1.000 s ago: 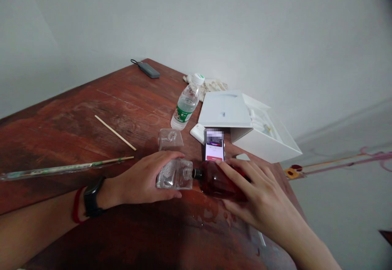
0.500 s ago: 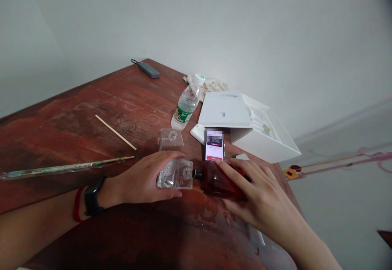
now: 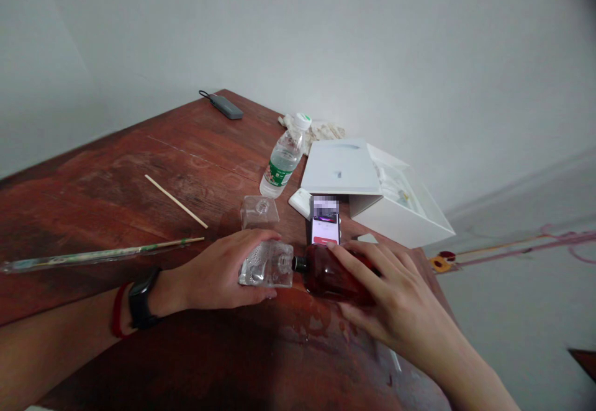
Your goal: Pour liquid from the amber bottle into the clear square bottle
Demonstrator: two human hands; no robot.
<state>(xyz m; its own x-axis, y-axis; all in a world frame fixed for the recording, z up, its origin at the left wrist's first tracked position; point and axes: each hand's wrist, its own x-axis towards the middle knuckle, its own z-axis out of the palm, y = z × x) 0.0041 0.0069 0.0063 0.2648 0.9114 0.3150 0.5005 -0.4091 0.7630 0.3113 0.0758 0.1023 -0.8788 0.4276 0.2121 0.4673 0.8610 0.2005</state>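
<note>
Left hand (image 3: pixel 223 271) is gripping the clear bottle (image 3: pixel 267 266), fingers far side, thumb near side, probably to steady it. Right hand (image 3: pixel 391 287) is wrapped over the red bottle (image 3: pixel 326 272), gripping it with its black neck (image 3: pixel 301 264) pointing frame-left; my guess: that lines up the two mouths. Necks meet just below frame centre, can't tell if touching. Clear bottle sits right of my left palm; red bottle is under my right fingers, left of that palm. Phone (image 3: pixel 325 231) is just beyond it, screen facing me, likely for easy viewing.
</note>
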